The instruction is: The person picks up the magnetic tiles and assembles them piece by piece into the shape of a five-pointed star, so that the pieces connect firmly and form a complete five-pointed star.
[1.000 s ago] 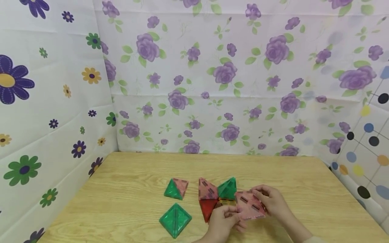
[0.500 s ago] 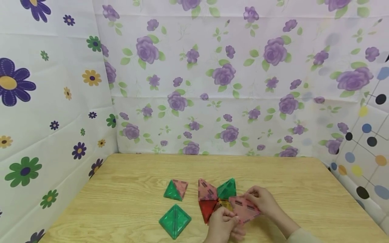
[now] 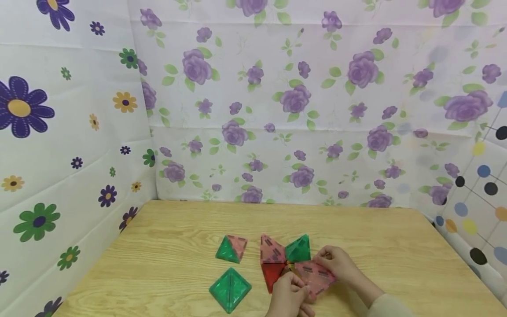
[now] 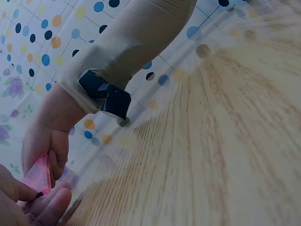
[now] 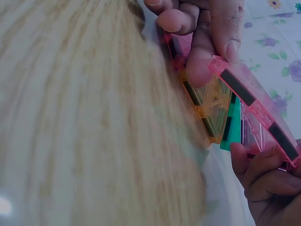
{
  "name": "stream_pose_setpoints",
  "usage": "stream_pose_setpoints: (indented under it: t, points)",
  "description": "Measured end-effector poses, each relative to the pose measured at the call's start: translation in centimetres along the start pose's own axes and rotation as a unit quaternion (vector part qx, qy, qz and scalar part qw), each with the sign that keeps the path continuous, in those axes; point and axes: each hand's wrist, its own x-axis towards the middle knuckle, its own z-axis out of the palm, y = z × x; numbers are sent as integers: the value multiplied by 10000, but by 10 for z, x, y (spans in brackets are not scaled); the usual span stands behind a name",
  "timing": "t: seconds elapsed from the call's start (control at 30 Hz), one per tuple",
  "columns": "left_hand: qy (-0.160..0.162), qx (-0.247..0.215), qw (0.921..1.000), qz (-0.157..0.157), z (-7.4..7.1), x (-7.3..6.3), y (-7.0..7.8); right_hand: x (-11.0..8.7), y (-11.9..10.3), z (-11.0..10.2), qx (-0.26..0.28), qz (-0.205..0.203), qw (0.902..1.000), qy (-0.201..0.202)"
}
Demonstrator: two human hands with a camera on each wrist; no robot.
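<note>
A translucent pink magnetic tile (image 3: 314, 278) with dark magnet strips along its edges is held tilted between both hands, at the right side of a cluster of tiles. My right hand (image 3: 336, 263) grips its far right edge. At its near corner my left hand (image 3: 287, 296) pinches it between thumb and fingers, as the left wrist view also shows. The cluster joins a raised pink piece (image 3: 271, 251), a green piece (image 3: 299, 249), a red piece (image 3: 271, 274) and an orange tile (image 5: 214, 106). My left hand hides part of the cluster's near side.
Left of the cluster, a small green and pink pyramid (image 3: 228, 251) lies on the wooden table (image 3: 166, 251). Nearer the front sits a green pyramid-like piece (image 3: 229, 289). Patterned cloth (image 3: 253, 110) walls the table at the back and sides.
The held pink tile has moved left against the cluster and turned, its near corner now lower. My right hand has travelled left with it. My left hand has barely moved.
</note>
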Motion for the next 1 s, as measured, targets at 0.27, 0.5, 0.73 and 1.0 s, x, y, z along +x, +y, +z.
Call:
stream_pose_setpoints:
  t: [0.27,0.5,0.73,1.0]
  points:
    - [-22,502,9987,-39,-5,3,2,2,2,7,-157,100,9996,201]
    - [-46,819,9966,88,-8,2,7,1,5,8,-147,-76,9998,110]
    - [-7,996,9949,165,-9,3,6,3,9,11,-278,-130,9994,148]
    - [-16,983,9949,228,-11,3,5,1,7,10,-414,-188,9989,108]
